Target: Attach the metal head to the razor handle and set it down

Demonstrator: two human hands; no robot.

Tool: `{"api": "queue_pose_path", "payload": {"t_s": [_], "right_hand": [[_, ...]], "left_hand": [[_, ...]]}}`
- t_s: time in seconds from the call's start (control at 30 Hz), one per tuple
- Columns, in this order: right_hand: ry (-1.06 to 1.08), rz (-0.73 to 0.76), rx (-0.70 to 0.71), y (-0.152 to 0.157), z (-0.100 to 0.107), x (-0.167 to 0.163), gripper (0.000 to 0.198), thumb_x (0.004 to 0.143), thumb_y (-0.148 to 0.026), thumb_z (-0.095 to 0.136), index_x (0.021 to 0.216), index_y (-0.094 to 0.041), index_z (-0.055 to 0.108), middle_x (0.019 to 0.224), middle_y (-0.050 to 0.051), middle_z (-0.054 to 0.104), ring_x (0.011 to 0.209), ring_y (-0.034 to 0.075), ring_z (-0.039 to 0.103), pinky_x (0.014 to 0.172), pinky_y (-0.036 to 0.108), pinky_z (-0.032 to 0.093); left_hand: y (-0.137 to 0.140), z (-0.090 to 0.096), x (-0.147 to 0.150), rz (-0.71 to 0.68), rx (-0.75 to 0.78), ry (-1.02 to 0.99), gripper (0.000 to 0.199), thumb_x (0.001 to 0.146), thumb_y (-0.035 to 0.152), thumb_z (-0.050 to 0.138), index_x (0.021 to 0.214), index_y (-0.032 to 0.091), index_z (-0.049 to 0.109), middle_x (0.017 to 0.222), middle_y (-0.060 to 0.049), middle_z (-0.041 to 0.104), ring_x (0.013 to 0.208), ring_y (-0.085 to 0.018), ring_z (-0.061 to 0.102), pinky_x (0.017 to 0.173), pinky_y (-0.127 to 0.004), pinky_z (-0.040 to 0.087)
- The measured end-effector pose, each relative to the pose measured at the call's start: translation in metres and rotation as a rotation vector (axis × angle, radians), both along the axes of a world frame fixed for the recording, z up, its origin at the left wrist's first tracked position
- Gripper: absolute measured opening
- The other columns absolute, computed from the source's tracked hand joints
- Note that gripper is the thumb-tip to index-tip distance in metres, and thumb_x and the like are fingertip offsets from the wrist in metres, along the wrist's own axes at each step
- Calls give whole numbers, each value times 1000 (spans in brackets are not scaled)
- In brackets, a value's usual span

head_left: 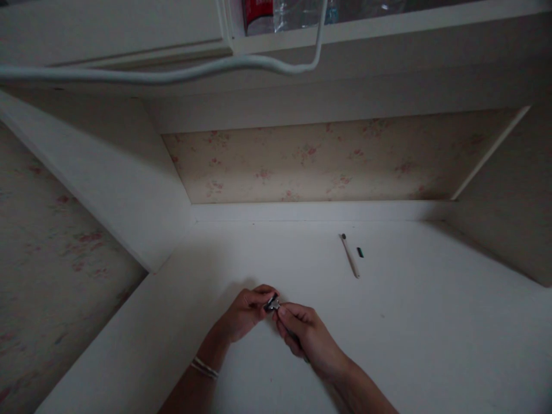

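From where I stand, the largest item is the white work surface (431,333), set below an overhead cabinet (129,29); should both hands lose their hold, a dropped part would probably strike this surface and could skid aside. The cabinet's open compartment (388,29) is the only container with visible contents: a red item (260,8), clear plastic packaging (297,14) and a small bluish article (332,12); anything deeper cannot be made out. A white cord (207,70) crosses in front of the cabinet and could snag an arm raised too high. Above the work surface, the right hand (313,339) is closed around the handle of a razor-like tool (271,303), thumb and index finger set near its neck; the left hand (245,313) pinches the tool's head between thumb and fingers. The tool is thus held between both hands. Caution: if the head carries a blade, which is too small to confirm, uneven pressure could make a fingertip slip and be cut. Beyond the hands, a pale toothbrush-like stick (350,257) lies on the surface; just beside it, not touching, a small dark piece (360,252) with a greenish edge could easily be knocked away by a careless reach
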State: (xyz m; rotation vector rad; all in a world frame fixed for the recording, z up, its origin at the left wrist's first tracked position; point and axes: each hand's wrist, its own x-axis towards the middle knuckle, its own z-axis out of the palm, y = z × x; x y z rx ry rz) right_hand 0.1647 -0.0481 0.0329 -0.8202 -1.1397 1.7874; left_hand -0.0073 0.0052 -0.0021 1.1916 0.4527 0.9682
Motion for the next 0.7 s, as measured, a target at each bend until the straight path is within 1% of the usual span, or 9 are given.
{"api": "queue_pose_path", "payload": {"t_s": [0.1, 0.17, 0.33, 0.43, 0.5, 0.57, 0.63, 0.7], "right_hand": [[58, 50, -46, 0, 1, 3, 37, 85, -49, 56, 75, -13, 58, 55, -4, 44, 35, 3, 25, 30, 18, 14], [87, 92, -91, 0, 1, 6, 36, 84, -48, 58, 80, -12, 60, 63, -2, 49, 36, 3, 28, 30, 17, 16], [108, 209, -192, 1, -2, 13, 33, 84, -47, 58, 86, -13, 61, 64, -3, 48, 37, 3, 32, 31, 15, 20], [97, 253, -236, 3, -6, 15, 34, 84, -49, 58, 89, -15, 58, 64, -4, 46, 36, 2, 29, 30, 15, 18], [54, 242, -205, 4, -9, 14, 36, 84, -51, 56, 87, -16, 56, 63, -5, 44, 36, 2, 27, 30, 15, 16], [-13, 190, -97, 5, -9, 10, 39, 84, -55, 54, 81, -16, 53, 59, -6, 41, 37, 3, 25, 31, 16, 16], [-56, 133, 31, 4, -8, 5, 43, 85, -58, 49, 76, -16, 50, 56, -7, 38, 37, 4, 25, 32, 16, 18], [-67, 104, 103, 3, -8, 1, 45, 87, -60, 43, 76, -17, 48, 53, -8, 36, 38, 5, 26, 34, 17, 21]], "left_hand": [[0, 2, 0, -32, -39, -12, 21, 67, 28, 76, 85, 18, 74, 89, -5, 52, 75, -13, 51, 67, -25, 39], [-1, 3, -1, -49, -60, 6, 20, 67, 28, 77, 84, 18, 75, 88, -5, 52, 73, -12, 51, 66, -25, 40], [-4, 10, -4, -123, -78, 91, 19, 66, 28, 77, 80, 16, 75, 87, -5, 52, 69, -12, 54, 64, -25, 40], [-2, 12, -9, -154, -38, 209, 15, 68, 28, 75, 76, 15, 75, 88, -6, 54, 71, -13, 54, 65, -25, 41], [0, 10, -12, -147, 4, 292, 15, 70, 27, 74, 79, 16, 75, 91, -7, 55, 76, -14, 54, 66, -24, 41], [2, 8, -13, -119, 34, 321, 18, 70, 28, 74, 85, 17, 75, 94, -7, 56, 80, -15, 53, 69, -24, 41], [3, 5, -12, -79, 31, 277, 22, 70, 28, 74, 90, 18, 74, 95, -7, 56, 81, -15, 53, 70, -24, 41], [3, 3, -9, -59, 2, 198, 22, 71, 26, 73, 91, 19, 73, 96, -7, 56, 82, -15, 53, 71, -25, 41]]}}
